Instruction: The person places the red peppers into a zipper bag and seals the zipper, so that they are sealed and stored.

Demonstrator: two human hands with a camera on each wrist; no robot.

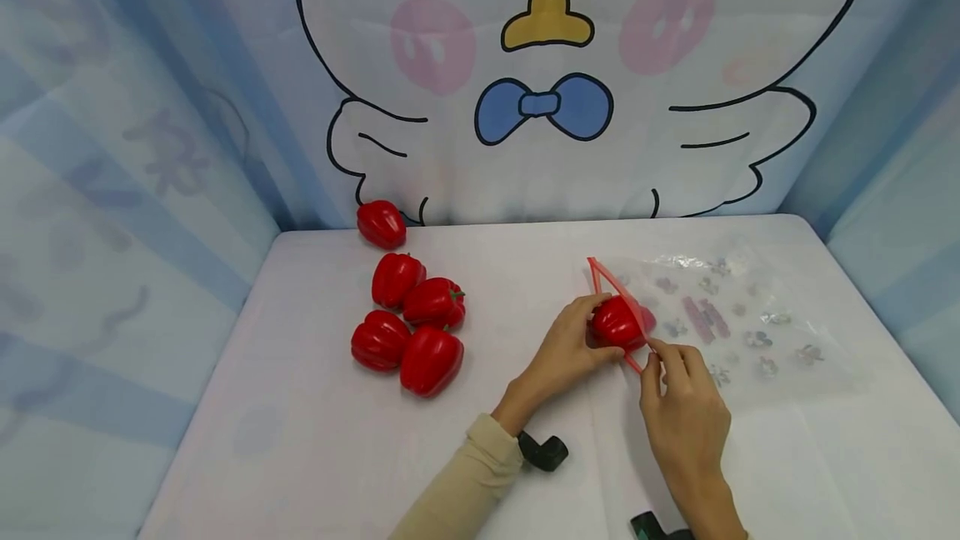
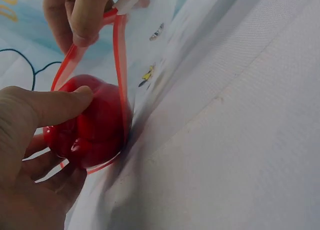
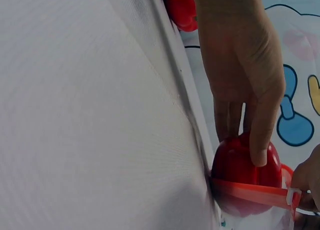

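My left hand (image 1: 573,340) grips a red bell pepper (image 1: 617,323), thumb on one side and fingers on the other. The pepper sits partly inside the mouth of a clear printed zip bag (image 1: 742,332) with a red-orange zip edge. In the left wrist view that red edge (image 2: 120,59) loops around the pepper (image 2: 100,122). At the near corner of the mouth, my right hand (image 1: 686,407) pinches the bag's edge by a small white slider (image 3: 293,196). The bag lies flat to the right, with purple and grey prints on it.
Several red bell peppers (image 1: 431,361) stand grouped on the left of the white table (image 1: 300,457), one of them (image 1: 381,224) at its back edge. Blue curtains (image 1: 112,273) and a cartoon backdrop (image 1: 547,173) enclose the table. A black wrist mount (image 1: 546,452) shows beside the left wrist.
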